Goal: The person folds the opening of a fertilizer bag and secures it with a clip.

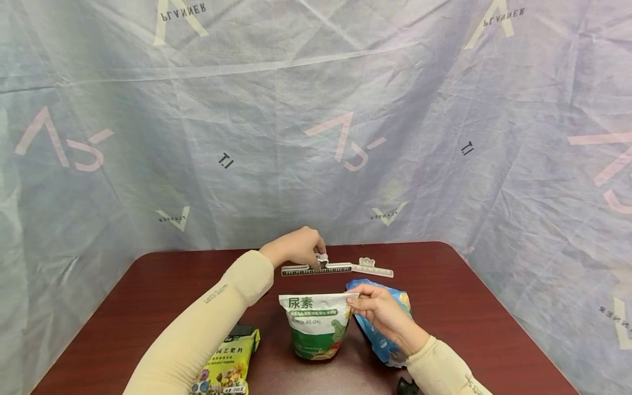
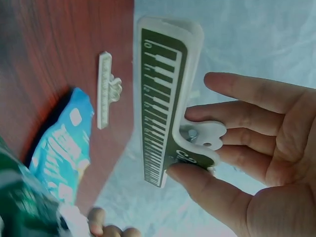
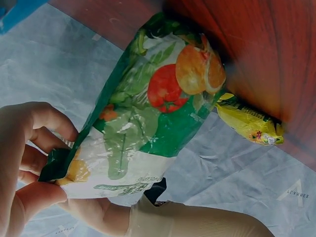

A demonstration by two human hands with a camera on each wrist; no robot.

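Piano-patterned clip (image 2: 159,106) pinched by its handle in left hand (image 1: 298,246), green-white bag (image 1: 316,332) pinched at top corner by right hand (image 1: 384,312)

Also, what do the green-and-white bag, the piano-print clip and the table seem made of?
Green-and-white bag: probably glossy plastic film, from its bright highlights and creases. Piano-print clip: likely smooth, hard plastic; its white rim looks rigid and rounded. Table: wood or laminate, unclear which; reddish grain, slight sheen.

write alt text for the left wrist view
A left hand holds a white clip with a keyboard pattern. Beyond, a pale clip and blue bag lie on a reddish table; at lower left, a right hand grips a green and white bag.
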